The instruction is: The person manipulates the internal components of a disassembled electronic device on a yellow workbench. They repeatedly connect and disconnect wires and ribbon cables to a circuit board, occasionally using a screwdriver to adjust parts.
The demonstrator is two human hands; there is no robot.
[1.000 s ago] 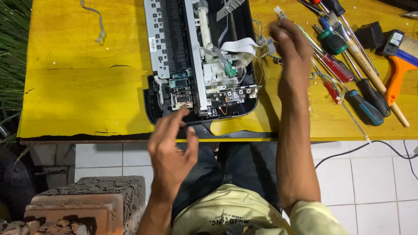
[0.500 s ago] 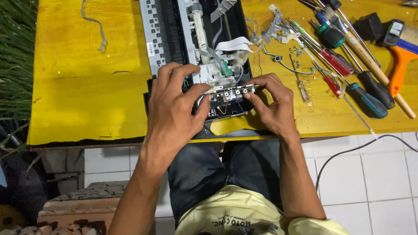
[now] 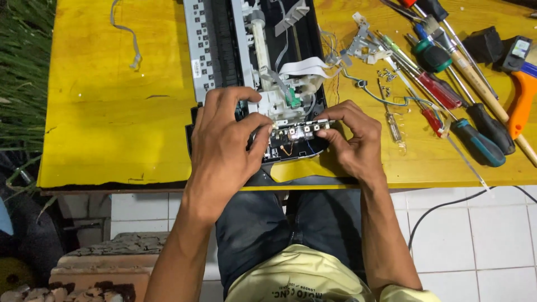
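Observation:
An opened printer chassis (image 3: 235, 50) with black base, metal frame and white ribbon cable lies on the yellow table (image 3: 112, 123). At its near end sits a small circuit board (image 3: 299, 133) with metal connectors. My left hand (image 3: 226, 140) rests over the chassis's near left corner, thumb and fingers pinching the board's left end. My right hand (image 3: 349, 140) grips the board's right end with fingertips. Both hands hold the board between them.
Several screwdrivers (image 3: 447, 95), loose screws and metal brackets (image 3: 363, 45) lie right of the chassis. A brush with orange handle (image 3: 523, 95) is at the far right. A grey cable strip (image 3: 126, 33) lies at upper left. A black cord (image 3: 447, 207) crosses the tiled floor.
A second ago my right hand was up by the screwdrivers and my left hand hung below the table edge. Both came onto the board; since half a second they barely shifted.

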